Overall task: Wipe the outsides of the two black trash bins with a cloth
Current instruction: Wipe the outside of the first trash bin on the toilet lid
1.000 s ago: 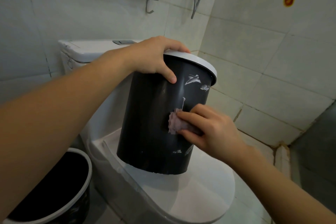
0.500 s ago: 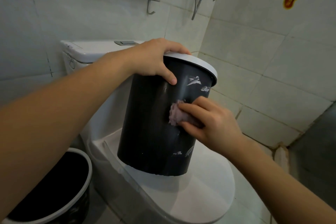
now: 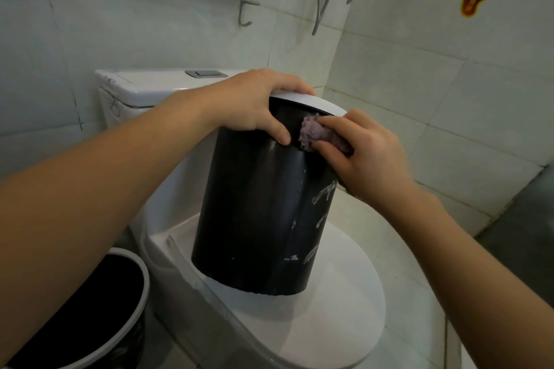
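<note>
Head view: my left hand grips rim of black bin standing on closed toilet lid. My right hand pinches cloth against upper wall. Best press firm, stroke downward over white smears, turn bin. Second bin on floor, untouched.

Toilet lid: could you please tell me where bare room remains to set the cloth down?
The white toilet lid is bare in front of the black plastic bin. The cistern top is bare left of its grey flush button. The lid's back is crowded.
</note>
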A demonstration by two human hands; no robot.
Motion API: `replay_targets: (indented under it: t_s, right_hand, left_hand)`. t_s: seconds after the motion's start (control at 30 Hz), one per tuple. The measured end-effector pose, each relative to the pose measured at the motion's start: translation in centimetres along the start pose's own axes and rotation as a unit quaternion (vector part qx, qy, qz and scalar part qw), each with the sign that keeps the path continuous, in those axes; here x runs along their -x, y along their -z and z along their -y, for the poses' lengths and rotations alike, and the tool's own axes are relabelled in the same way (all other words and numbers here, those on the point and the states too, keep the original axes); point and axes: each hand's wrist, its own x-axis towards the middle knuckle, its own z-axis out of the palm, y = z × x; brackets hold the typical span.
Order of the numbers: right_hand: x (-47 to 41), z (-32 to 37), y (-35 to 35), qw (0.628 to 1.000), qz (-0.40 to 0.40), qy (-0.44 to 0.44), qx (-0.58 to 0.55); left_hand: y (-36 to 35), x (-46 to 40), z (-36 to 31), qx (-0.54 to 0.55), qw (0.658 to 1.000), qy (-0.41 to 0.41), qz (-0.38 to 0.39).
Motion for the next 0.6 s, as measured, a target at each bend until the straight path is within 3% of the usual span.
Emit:
replay_targets:
  t_s: [0.13,0.33,0.5,0.6]
  right_hand:
    - [0.5,-1.1,0.6,0.999,0.009,-0.037,-0.001]
    - [1.3,-0.2,0.2,1.0,0.011,0.003,-0.019]
    - [4.3,0.7,-0.5,0.994,0.047,0.095,-0.032]
    - [3.6,0.3,-0.4,0.996,0.029,0.078,-0.021]
  left_hand:
    - [0.0,0.1,0.1,0.008,1.0,0.003,-0.005]
    - [-0.2,-0.1,-0.2,0.008,1.0,0.003,-0.002]
    - [0.0,0.1,0.3,0.016,1.0,0.006,-0.012]
    - [-0.1,0.1,0.3,0.018,1.0,0.006,-0.012]
